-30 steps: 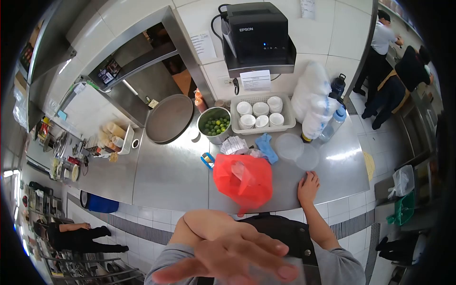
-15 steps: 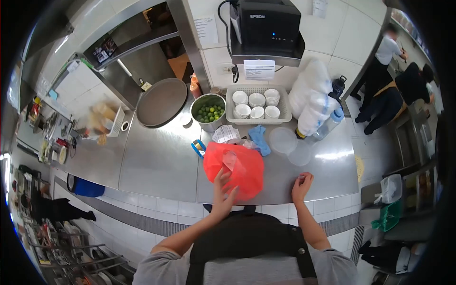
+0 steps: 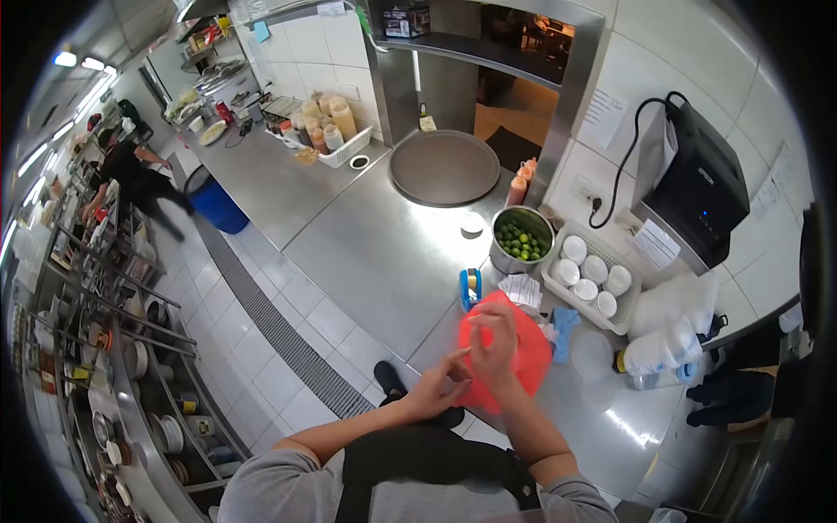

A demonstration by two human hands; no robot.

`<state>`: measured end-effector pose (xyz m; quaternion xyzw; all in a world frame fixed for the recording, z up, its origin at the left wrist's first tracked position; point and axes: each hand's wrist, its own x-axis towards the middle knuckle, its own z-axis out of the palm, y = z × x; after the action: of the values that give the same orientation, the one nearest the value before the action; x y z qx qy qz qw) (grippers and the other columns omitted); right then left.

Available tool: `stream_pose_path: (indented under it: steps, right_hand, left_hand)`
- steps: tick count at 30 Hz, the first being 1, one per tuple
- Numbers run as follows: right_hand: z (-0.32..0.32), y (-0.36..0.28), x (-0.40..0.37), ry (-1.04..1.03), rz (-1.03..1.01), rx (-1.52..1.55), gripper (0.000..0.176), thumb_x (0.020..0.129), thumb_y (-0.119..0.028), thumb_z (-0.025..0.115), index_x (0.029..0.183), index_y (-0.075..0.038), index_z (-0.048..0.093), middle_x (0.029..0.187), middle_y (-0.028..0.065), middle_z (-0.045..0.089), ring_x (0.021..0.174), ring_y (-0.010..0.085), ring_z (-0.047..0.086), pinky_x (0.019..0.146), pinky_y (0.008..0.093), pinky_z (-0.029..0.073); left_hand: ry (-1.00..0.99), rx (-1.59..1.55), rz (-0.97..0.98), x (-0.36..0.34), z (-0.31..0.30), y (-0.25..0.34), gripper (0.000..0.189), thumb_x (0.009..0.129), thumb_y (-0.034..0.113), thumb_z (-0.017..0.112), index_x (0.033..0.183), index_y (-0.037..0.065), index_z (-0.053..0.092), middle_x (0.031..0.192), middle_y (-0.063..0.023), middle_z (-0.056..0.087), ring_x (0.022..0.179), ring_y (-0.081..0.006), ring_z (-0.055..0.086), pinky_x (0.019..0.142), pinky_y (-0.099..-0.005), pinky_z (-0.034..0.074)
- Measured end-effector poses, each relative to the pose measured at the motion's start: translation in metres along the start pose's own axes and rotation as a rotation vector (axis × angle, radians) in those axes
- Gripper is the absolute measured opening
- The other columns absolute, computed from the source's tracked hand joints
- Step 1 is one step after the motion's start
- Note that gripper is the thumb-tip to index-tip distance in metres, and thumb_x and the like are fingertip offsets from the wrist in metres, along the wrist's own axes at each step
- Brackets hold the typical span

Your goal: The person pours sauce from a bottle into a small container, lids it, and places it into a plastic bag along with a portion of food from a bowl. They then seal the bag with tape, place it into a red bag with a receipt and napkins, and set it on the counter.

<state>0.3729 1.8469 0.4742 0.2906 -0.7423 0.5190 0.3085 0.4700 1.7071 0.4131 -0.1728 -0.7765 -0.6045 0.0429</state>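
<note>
A red plastic bag (image 3: 527,353) lies on the steel counter in front of me. My left hand (image 3: 438,386) is at the bag's left side with its fingers curled together; I cannot make out what is in them. Over the bag is my right hand (image 3: 494,347), fingers bent and drawn together, slightly smeared. Whatever it pinches is too small to name. Just beyond the bag are a blue tape dispenser (image 3: 471,288), white paper slips (image 3: 520,290) and a blue cloth (image 3: 565,331).
Behind the bag stand a metal pot of limes (image 3: 520,242) and a white basket (image 3: 558,281) of small cups. A round tray (image 3: 445,167) lies farther back. Clear lids (image 3: 591,356) and stacked containers (image 3: 667,322) are at right. Another person (image 3: 131,174) stands far left.
My view has swung left. My right hand has moved from the counter at right onto the bag. My left hand has shifted from the bag's top to its left side, fingers now curled.
</note>
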Motion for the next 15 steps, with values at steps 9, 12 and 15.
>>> stream_pose_path:
  steps: [9,12,15]
  right_hand:
    - [0.066,-0.026,-0.091,-0.567,0.341,0.273,0.015,0.086,0.003,0.063,0.1,-0.002,0.065,0.094,0.0133,0.066,0.089,0.0317,0.065,0.077,0.0382,0.053]
    - [0.063,-0.02,-0.091,-0.535,0.331,0.157,0.011,0.086,0.003,0.063,0.096,-0.001,0.066,0.09,0.0127,0.065,0.082,0.0295,0.066,0.072,0.0365,0.054]
    - [0.063,-0.007,-0.078,-0.499,0.301,-0.032,0.012,0.085,0.004,0.063,0.096,-0.001,0.066,0.091,0.0131,0.065,0.084,0.0294,0.066,0.074,0.0369,0.053]
  left_hand:
    - [-0.176,0.069,-0.262,-0.059,-0.055,-0.09,0.029,0.084,0.001,0.067,0.112,-0.001,0.063,0.103,-0.019,0.07,0.1,-0.0348,0.069,0.085,-0.0414,0.054]
    - [-0.269,-0.043,-0.265,-0.057,-0.061,-0.081,0.03,0.087,0.003,0.067,0.117,0.002,0.062,0.1,-0.0162,0.07,0.094,-0.0318,0.07,0.082,-0.0388,0.055]
    - [-0.311,-0.099,-0.11,-0.037,-0.076,-0.074,0.028,0.092,0.008,0.065,0.119,0.004,0.061,0.098,-0.0139,0.067,0.087,-0.0295,0.068,0.078,-0.0363,0.055]
